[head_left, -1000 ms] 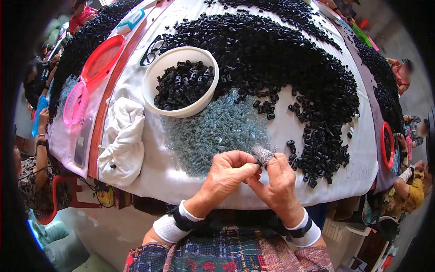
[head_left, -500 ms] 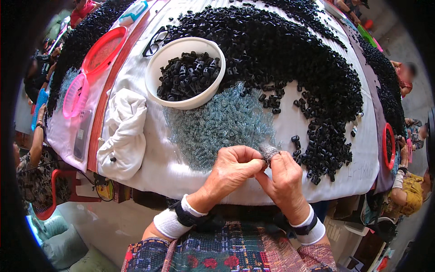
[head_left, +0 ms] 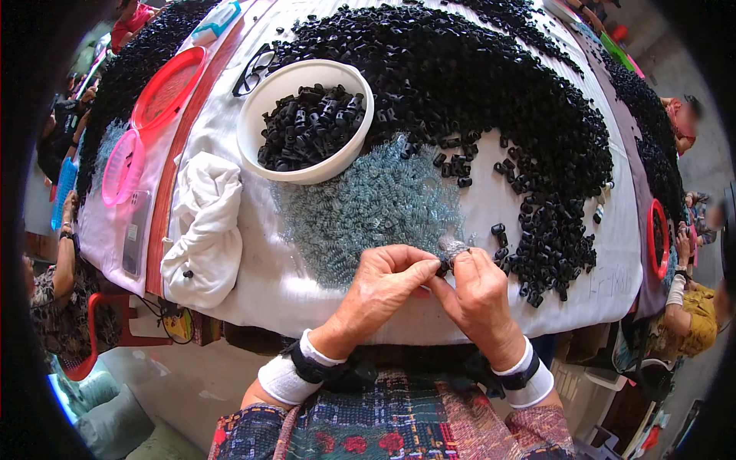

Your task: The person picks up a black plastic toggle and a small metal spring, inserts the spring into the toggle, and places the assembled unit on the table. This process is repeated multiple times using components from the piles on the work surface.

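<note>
At the near edge of the bench (head_left: 322,307) we find the left hand (head_left: 383,287) and right hand (head_left: 479,295) together, fingertips pinched on a small black part (head_left: 443,267) and a clear spring-like piece (head_left: 454,249). Just beyond we list a patch of clear blue-grey pieces (head_left: 376,207). Farther off we list a white bowl (head_left: 253,142) of black parts at far left, a broad black heap (head_left: 491,84) at right and a white cloth (head_left: 203,230) at left.

On the bench (head_left: 491,222), a bowl (head_left: 253,123) of parts sits behind the spring pile (head_left: 368,207), a cloth (head_left: 203,222) to its left, loose parts (head_left: 537,138) heaped right
</note>
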`<control>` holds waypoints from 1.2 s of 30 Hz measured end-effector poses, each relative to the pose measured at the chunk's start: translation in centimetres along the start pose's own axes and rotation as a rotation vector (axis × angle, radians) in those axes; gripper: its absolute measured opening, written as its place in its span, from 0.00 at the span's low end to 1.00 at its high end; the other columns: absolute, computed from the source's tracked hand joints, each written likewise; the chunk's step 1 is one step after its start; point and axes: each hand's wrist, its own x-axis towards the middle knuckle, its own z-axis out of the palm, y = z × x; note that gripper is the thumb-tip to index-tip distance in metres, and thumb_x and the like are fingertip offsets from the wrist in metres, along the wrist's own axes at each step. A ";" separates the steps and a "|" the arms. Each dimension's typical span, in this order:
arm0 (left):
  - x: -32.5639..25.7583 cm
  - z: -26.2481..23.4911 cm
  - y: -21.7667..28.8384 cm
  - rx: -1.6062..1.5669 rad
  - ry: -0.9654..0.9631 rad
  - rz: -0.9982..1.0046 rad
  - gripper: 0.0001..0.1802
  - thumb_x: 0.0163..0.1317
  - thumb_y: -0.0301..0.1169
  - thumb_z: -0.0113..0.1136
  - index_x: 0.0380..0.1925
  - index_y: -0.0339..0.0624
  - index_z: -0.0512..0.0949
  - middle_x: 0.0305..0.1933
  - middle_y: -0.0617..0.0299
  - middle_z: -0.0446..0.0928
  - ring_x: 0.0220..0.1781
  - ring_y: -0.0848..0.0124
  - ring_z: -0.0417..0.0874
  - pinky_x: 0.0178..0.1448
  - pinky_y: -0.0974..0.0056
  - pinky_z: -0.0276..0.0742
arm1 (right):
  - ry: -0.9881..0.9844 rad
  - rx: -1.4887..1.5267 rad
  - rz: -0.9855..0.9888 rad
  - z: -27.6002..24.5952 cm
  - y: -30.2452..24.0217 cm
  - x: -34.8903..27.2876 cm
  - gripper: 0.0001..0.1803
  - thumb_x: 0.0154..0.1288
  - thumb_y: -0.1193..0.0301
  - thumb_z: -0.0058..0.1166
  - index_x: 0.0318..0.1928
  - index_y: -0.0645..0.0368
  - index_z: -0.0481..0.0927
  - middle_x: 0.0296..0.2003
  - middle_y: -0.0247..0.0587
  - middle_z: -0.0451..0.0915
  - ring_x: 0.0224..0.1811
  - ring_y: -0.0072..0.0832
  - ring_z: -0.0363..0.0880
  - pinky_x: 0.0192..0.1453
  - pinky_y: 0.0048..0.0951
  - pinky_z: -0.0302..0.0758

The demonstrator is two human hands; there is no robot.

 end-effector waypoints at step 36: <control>0.8 0.7 0.3 -0.050 0.036 -0.029 0.10 0.59 0.32 0.62 0.35 0.35 0.81 0.31 0.61 0.82 0.31 0.80 0.80 0.35 0.76 0.74 | 0.163 -0.011 -0.005 0.8 -0.3 0.1 0.14 0.48 0.72 0.64 0.25 0.62 0.70 0.24 0.46 0.70 0.27 0.43 0.71 0.30 0.38 0.71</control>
